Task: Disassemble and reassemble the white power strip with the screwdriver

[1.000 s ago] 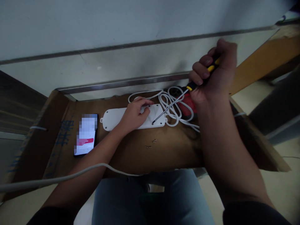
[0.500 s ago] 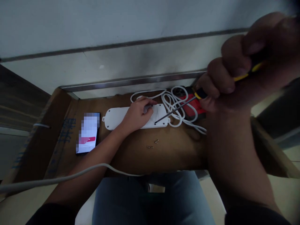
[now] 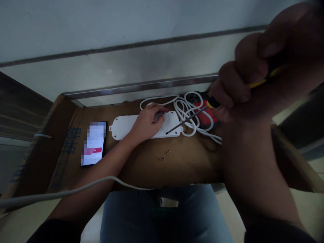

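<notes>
Nearest you, over your lap, denim jeans (image 3: pixel 164 216) sit below a flattened corrugated cardboard sheet (image 3: pixel 192 170), and a round grey cable (image 3: pixel 83 185) crosses your left forearm (image 3: pixel 101 162). Your right hand (image 3: pixel 249 72) is clamped in a tight fist on the moulded yellow-and-black handle of a screwdriver (image 3: pixel 188 118), with the wrist raised. Its slim steel shaft slopes down and left, placing the tip at a screw hole in the lower right corner of a white plastic power strip (image 3: pixel 126 130). This long, round-cornered strip lies flat on the cardboard. Your left hand (image 3: pixel 148 123) rests on top of it, fingers curved and apart from the right hand. Two small metal screws (image 3: pixel 168 152) lie loose just below the strip. Beyond it, a glossy coiled white cord (image 3: pixel 186 113) loops over a red-and-black object (image 3: pixel 209 114). Left of the strip lies a smartphone (image 3: pixel 94 145), its lit screen partly blurred. Farther off run a metal edge strip (image 3: pixel 139 88) and a pale wall (image 3: pixel 126 27).
</notes>
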The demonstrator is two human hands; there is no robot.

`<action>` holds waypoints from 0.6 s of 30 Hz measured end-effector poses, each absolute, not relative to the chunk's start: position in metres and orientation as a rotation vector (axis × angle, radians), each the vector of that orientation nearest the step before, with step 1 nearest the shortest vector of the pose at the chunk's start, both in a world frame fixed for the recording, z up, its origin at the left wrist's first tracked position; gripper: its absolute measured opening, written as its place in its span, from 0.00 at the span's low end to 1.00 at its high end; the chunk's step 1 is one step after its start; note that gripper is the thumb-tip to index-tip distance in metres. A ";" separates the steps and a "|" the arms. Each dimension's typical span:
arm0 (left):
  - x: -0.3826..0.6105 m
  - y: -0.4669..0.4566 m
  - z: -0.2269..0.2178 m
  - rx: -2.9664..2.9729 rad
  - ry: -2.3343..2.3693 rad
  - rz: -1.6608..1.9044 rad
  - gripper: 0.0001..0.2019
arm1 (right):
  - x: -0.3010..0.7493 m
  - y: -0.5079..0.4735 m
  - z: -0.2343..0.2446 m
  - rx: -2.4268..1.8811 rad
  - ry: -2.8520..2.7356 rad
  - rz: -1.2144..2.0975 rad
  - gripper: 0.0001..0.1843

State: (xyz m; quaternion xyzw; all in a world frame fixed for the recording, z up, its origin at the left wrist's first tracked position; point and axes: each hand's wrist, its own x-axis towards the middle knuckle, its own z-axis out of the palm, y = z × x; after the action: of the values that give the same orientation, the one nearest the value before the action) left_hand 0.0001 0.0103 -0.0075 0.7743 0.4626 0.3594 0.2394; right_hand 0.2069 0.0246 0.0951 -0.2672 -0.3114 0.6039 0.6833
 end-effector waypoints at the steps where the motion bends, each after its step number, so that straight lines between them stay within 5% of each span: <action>1: 0.000 0.011 -0.008 2.121 1.266 0.982 0.16 | 0.205 0.023 0.097 -0.600 -0.698 1.356 0.24; 18: 0.000 0.010 -0.012 2.116 1.249 1.011 0.14 | 0.171 0.016 0.124 -0.597 -0.803 1.376 0.20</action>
State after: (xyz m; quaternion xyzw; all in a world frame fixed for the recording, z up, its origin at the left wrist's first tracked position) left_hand -0.0001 0.0099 -0.0118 0.7731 0.4565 0.3693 0.2399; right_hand 0.1707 0.0164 0.1242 -0.2636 -0.3547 0.6079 0.6597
